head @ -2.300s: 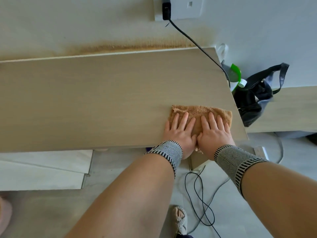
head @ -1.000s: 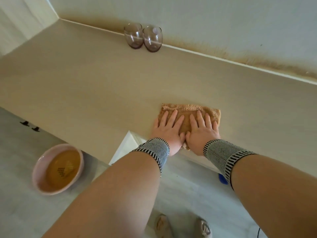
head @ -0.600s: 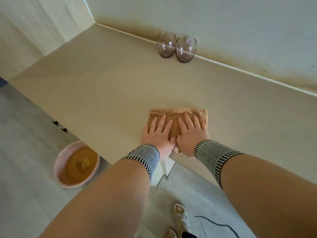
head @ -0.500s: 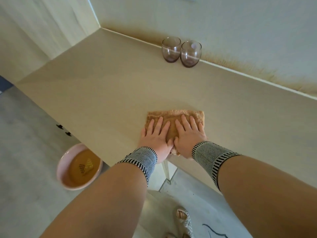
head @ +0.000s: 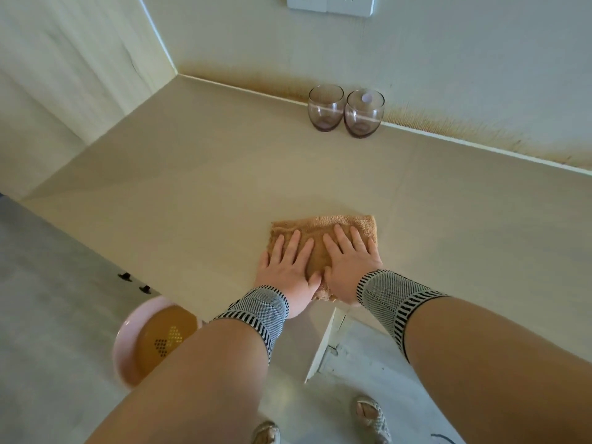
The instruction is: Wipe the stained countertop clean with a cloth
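Note:
A folded tan cloth (head: 323,227) lies flat on the pale beige countertop (head: 192,174), close to its front edge. My left hand (head: 286,265) and my right hand (head: 350,262) press down on the cloth side by side, fingers straight and pointing away from me. Both wrists wear grey patterned bands. A brown stain (head: 474,129) runs along the wall just above the counter's back edge.
Two tinted glasses (head: 346,112) stand together at the counter's back edge. A pink basin (head: 128,341) of brown water sits on the grey floor below the counter, left of my arm. Wall sockets (head: 330,4) are at the top. My sandalled feet (head: 371,415) show below.
Both hands have slid the cloth leftward along the counter, from its right end past the cable to the stretch in front of the glasses. The left corner has come into view.

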`<state>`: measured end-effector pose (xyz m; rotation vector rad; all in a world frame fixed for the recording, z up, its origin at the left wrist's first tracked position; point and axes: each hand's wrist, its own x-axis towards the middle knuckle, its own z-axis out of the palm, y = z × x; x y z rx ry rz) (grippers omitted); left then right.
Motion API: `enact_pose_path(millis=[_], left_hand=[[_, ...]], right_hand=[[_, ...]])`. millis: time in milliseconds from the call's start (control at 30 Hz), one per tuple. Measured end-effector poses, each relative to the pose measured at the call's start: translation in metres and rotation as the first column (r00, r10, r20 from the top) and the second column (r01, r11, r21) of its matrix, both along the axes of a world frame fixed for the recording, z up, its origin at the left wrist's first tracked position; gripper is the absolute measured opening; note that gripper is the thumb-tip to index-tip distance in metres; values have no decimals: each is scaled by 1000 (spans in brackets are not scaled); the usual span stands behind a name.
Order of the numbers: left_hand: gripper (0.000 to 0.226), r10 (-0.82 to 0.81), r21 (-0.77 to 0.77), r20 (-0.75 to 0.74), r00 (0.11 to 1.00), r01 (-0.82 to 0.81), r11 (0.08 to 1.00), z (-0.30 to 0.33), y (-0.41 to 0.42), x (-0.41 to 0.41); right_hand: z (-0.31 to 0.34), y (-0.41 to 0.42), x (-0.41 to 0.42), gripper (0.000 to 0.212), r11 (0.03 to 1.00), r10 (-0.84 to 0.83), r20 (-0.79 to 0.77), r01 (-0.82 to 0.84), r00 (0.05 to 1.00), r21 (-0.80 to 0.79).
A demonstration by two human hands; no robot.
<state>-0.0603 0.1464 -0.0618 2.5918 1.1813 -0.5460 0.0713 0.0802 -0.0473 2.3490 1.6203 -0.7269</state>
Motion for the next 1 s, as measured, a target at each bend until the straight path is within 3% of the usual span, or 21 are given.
enact_pose_path(millis=[200, 400, 800, 1000], left_hand=[[65, -226, -7, -18, 974, 226, 974, -1, 26, -37], [66, -346, -1, -34, 937, 347, 938, 0, 25, -87], [72, -364, -56, -56, 930, 361, 931, 14, 9, -128], [71, -288, -118, -16, 957, 285, 951, 42, 7, -112]], right_hand=[[3, -2, -55, 67, 978, -208, -13, 207, 978, -34], [5, -15, -115, 66, 958, -285, -3, 284, 959, -42], [10, -36, -165, 71, 951, -304, -29, 302, 952, -60], [33, -39, -143, 68, 931, -363, -181, 363, 914, -36]])
